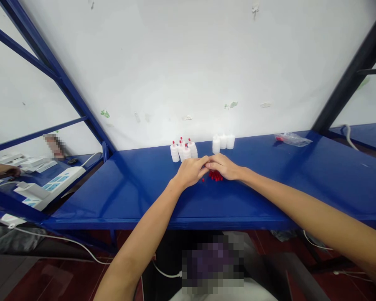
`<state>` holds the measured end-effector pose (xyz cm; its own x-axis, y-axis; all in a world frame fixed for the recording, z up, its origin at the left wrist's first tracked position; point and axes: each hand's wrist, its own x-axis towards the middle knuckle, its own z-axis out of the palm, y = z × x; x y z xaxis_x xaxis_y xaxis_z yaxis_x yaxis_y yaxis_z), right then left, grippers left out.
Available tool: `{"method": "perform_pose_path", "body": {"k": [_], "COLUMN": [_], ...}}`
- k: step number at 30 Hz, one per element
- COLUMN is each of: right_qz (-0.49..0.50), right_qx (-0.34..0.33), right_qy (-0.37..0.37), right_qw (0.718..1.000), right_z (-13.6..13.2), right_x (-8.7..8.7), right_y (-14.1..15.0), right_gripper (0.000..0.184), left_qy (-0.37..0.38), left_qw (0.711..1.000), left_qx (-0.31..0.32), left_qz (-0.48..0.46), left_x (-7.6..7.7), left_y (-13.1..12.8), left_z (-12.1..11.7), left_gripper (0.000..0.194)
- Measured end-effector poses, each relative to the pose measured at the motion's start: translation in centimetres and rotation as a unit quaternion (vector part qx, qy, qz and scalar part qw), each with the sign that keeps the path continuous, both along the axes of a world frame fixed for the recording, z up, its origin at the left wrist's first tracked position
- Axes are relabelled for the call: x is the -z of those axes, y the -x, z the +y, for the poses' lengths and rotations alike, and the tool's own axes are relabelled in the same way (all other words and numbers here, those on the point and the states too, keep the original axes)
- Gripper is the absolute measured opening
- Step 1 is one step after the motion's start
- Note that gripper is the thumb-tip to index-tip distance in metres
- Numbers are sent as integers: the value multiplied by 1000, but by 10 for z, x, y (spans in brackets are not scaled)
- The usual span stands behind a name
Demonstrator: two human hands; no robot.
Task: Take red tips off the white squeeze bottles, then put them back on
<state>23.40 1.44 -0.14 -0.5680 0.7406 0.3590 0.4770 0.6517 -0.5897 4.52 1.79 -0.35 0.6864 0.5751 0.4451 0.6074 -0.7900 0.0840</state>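
Note:
My left hand [191, 172] and my right hand [224, 166] meet over the blue table, their fingertips touching. Both are closed, fingers bent inward; whatever they hold, if anything, is hidden. Partly under my right hand lies a pile of small red caps [216, 177]. One loose red cap [203, 180] sits apart, just left of the pile. Behind my left hand stand several white squeeze bottles with red tips [186, 151], upright in a cluster. Farther right, beyond my right hand, stand several white bottles [216, 144] on which no red shows.
A clear plastic bag [293, 139] with something red inside lies at the table's back right. The blue table [119, 196] meets a white wall behind. On the left, past a blue frame post [65, 90], are a white power strip [54, 188] and another person's hand [11, 170].

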Motion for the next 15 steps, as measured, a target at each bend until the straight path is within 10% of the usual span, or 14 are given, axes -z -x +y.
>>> {"method": "perform_pose_path", "body": {"k": [15], "right_qz": [-20], "right_qx": [73], "right_qy": [-49], "right_qw": [996], "right_z": [-4], "right_x": [-2], "right_y": [5], "right_gripper": [29], "left_qy": [3], "left_qw": [1000], "left_qx": [13], "left_qz": [2], "left_x": [4], "left_y": [-3], "left_z": [4], "left_gripper": [23]}}
